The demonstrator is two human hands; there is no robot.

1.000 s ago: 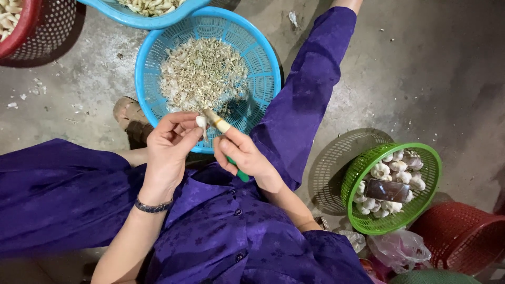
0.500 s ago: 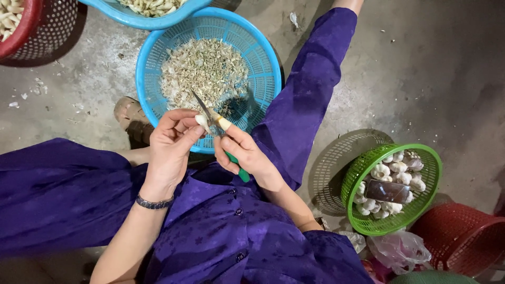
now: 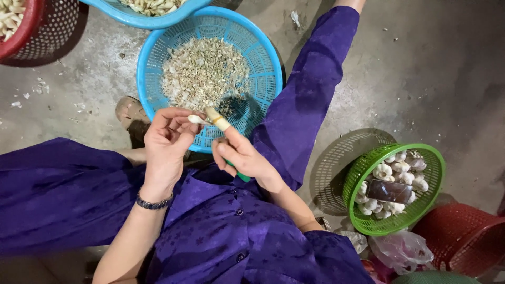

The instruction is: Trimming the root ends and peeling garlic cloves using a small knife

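Over blue basket [image 3: 263, 63], left fingers [image 3: 179, 123] pinching garlic clove [image 3: 197, 120]

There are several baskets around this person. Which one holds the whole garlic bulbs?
The green basket at the right. It alone holds whole white garlic bulbs; the blue basket by the hands holds dry peelings, and the baskets along the top edge hold peeled cloves.

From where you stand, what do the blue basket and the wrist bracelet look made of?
Blue basket: apparently moulded plastic, slightly glossy; its wall is an even perforated mesh in one uniform colour. Bracelet on the left wrist: dark, perhaps metal links or beads; too small to tell.
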